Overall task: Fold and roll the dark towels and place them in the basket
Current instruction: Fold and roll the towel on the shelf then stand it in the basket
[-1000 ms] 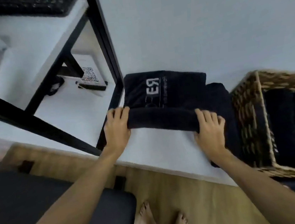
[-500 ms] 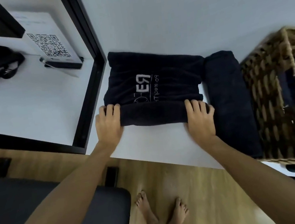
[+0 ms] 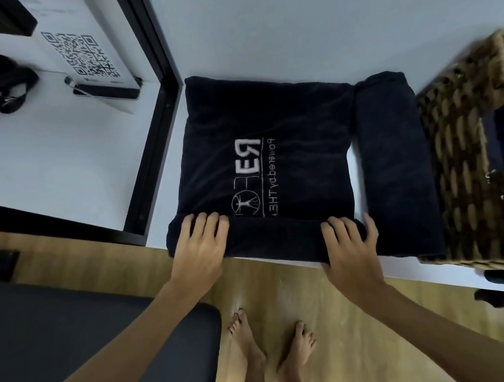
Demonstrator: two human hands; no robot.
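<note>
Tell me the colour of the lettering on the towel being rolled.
White, on the dark towel; the head view shows it.

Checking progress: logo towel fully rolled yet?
Partly: the logo towel has only its near edge rolled under both hands; the rest lies flat.

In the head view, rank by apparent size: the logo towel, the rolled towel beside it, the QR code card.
1. logo towel, largest.
2. rolled towel.
3. QR code card, smallest, though it sits farther from the camera.
</note>
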